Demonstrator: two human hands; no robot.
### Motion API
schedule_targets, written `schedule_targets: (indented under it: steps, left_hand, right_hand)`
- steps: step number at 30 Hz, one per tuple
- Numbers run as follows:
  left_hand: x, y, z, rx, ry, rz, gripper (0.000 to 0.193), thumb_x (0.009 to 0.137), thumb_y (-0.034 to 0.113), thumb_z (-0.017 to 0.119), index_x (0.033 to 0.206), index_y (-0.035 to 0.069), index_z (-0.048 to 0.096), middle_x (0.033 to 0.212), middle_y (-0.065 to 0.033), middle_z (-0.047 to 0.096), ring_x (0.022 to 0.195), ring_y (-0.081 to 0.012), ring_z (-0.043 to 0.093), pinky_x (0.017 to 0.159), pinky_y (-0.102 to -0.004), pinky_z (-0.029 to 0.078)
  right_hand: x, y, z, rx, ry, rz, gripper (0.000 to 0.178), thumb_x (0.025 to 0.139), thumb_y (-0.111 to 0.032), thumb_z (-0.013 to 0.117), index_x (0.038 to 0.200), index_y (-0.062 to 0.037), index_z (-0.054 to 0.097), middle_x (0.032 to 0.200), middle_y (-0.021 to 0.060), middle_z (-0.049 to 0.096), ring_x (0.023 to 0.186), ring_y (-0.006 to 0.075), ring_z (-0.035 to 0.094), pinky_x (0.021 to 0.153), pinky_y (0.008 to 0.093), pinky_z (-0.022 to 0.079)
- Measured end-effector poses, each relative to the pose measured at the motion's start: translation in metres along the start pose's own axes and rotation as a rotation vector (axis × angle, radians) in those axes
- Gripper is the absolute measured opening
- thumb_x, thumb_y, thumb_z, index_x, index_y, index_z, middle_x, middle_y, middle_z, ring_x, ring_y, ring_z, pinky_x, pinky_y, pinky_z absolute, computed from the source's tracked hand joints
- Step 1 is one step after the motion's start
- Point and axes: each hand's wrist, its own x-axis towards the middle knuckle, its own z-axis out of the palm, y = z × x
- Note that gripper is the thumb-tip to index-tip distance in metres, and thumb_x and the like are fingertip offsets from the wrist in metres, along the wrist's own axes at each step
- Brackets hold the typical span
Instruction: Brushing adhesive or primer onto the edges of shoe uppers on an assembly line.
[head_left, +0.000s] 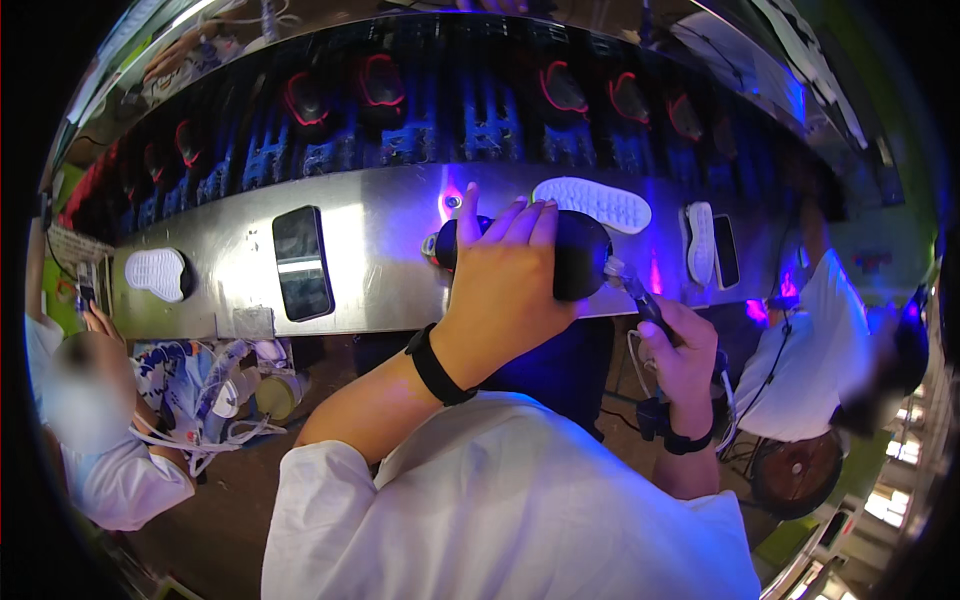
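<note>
In the head view, the left hand point(505, 285) is wrapping its fingers point(520, 222) over the top of a black shoe point(575, 250), gripping it firmly and holding it just above the near edge of the long metal counter point(380, 250). The right hand point(685, 345) is closing its fingers point(662, 335) around a slim tool point(630, 285), whose tip is touching the right end of the shoe. Both wrists are wearing dark bands, and white sleeves are coming in from the lower edge.

On the counter, a white sole point(592, 203) is lying just behind the held shoe, tread up. Another white sole point(699, 243) is resting to its right, beside a dark phone point(726, 250). A larger phone point(302, 263) is lying left of centre, and a third white sole point(157, 273) is sitting near the left end. Behind the counter, a dark conveyor point(480, 110) is carrying black shoes with red outlines. A person in white point(100, 440) is sitting on the left, and another person in white point(820, 350) is working on the right.
</note>
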Motion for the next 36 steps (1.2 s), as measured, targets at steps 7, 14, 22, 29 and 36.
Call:
schedule_targets:
  steps: [7,14,22,29,36]
  left_hand:
    - [0.001,-0.024,-0.015,0.06,-0.12,0.007,0.091,0.066,0.036,0.082,0.139,-0.003,0.045,0.123,-0.0185,0.063,0.117,-0.034,0.06,0.109,-0.0576,0.034]
    - [-0.023,-0.056,-0.039,0.226,-0.334,0.065,0.101,0.068,0.032,0.084,0.152,0.007,0.033,0.103,-0.0181,0.064,0.095,-0.0345,0.066,0.073,-0.0443,0.056]
    - [-0.034,-0.021,-0.05,-0.302,-0.421,0.022,0.098,0.068,0.043,0.088,0.144,0.005,0.04,0.117,-0.0179,0.067,0.102,-0.0378,0.069,0.089,-0.042,0.056]
    - [-0.023,0.014,-0.048,-0.564,-0.631,-0.149,0.085,0.07,0.04,0.089,0.137,0.005,0.05,0.121,-0.0119,0.068,0.109,-0.0268,0.068,0.098,-0.0379,0.051]
    - [-0.024,0.023,-0.032,-0.783,-0.642,-0.229,0.075,0.077,0.04,0.084,0.132,0.0,0.051,0.115,-0.0112,0.07,0.107,-0.022,0.068,0.097,-0.0364,0.052]
  right_hand:
    - [0.018,0.021,0.03,0.235,0.074,0.039,0.036,0.087,-0.006,0.074,0.121,0.0042,0.066,0.094,0.0058,0.069,0.083,0.0137,0.064,0.077,0.0255,0.05]
    - [0.02,0.035,0.049,0.503,-0.166,0.347,0.038,0.09,-0.01,0.072,0.125,0.0026,0.065,0.088,0.0018,0.066,0.07,0.0079,0.058,0.063,0.0226,0.047]
    - [0.043,-0.019,0.003,0.416,-0.138,0.01,0.036,0.087,-0.008,0.074,0.121,0.0024,0.068,0.095,0.0048,0.071,0.08,0.0095,0.062,0.071,0.0249,0.05]
    - [0.028,-0.003,-0.02,0.413,-0.189,-0.05,0.034,0.087,-0.009,0.074,0.119,0.002,0.069,0.096,0.0059,0.072,0.084,0.0108,0.063,0.076,0.0266,0.051]
    - [0.015,0.014,-0.037,0.397,-0.254,0.062,0.031,0.088,-0.009,0.073,0.117,0.0005,0.07,0.096,0.0051,0.072,0.089,0.0112,0.063,0.082,0.0268,0.049]
